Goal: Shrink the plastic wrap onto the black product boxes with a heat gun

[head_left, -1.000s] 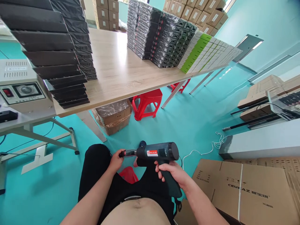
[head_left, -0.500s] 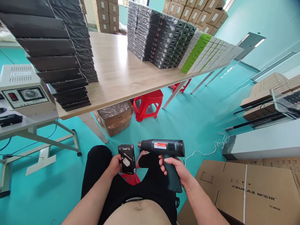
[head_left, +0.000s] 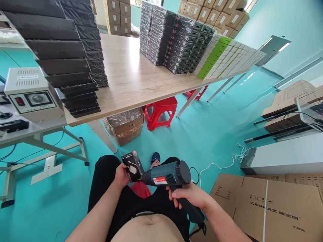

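My left hand (head_left: 121, 175) grips the left side of a small black box (head_left: 131, 167) with a white charger and cable printed on its front. The box is tilted above my lap. In my right hand (head_left: 188, 195) is a dark green heat gun (head_left: 165, 174) with a red and white label, its handle wrapped by my fingers. The gun's nozzle points left at the lower right side of the box, very close to it; whether they touch I cannot tell.
A wooden table (head_left: 126, 87) ahead bears tall stacks of black boxes (head_left: 73, 60) and white-green boxes (head_left: 224, 57). A grey control unit (head_left: 32, 94) stands at left. Below are a red stool (head_left: 161, 112) and an open carton (head_left: 126, 127). Large cartons (head_left: 267, 208) lie at right, near a white cord (head_left: 214, 165).
The heat gun has swung so its nozzle moved down and left, close to the box. The black box has tilted and shifted slightly left and up.
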Demonstrator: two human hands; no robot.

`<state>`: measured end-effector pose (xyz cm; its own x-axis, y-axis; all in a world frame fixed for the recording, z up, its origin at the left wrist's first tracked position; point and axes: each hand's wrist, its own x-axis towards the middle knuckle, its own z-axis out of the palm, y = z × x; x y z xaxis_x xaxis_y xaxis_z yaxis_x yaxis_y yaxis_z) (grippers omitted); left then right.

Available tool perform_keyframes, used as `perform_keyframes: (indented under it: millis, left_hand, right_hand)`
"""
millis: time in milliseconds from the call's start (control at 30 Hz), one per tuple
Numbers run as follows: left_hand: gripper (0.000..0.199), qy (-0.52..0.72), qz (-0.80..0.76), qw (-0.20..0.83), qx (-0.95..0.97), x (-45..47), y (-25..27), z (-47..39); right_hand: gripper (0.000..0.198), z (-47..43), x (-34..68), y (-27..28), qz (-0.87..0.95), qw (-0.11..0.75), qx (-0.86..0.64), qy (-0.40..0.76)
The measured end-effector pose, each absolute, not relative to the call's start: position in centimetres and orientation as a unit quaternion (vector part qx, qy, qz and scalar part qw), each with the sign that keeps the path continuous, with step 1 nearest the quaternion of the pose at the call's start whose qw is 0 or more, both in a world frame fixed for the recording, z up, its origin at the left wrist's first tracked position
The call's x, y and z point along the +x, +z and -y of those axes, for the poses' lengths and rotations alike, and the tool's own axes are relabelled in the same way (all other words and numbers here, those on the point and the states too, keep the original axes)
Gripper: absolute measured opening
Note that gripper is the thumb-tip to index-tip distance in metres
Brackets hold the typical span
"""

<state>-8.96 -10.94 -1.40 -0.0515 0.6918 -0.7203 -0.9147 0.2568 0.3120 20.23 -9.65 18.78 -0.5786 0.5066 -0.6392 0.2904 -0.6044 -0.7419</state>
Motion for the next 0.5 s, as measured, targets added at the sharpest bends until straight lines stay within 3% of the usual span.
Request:
perform_keyframes:
  millis: [333,500]
  left_hand:
    - [0.021,0.541,-0.417,0.714,-0.15,-9.1,-3.4,10.2]
    - [0.029,0.526,-0.394,0.736,-0.162,-9.4,-4.1,10.4]
  right_hand:
    - [0.026,10.9,20.5,17.2,0.292,0.264,-0.531,0.751]
    - [0.026,10.2,18.6,17.2,0.292,0.285,-0.516,0.753]
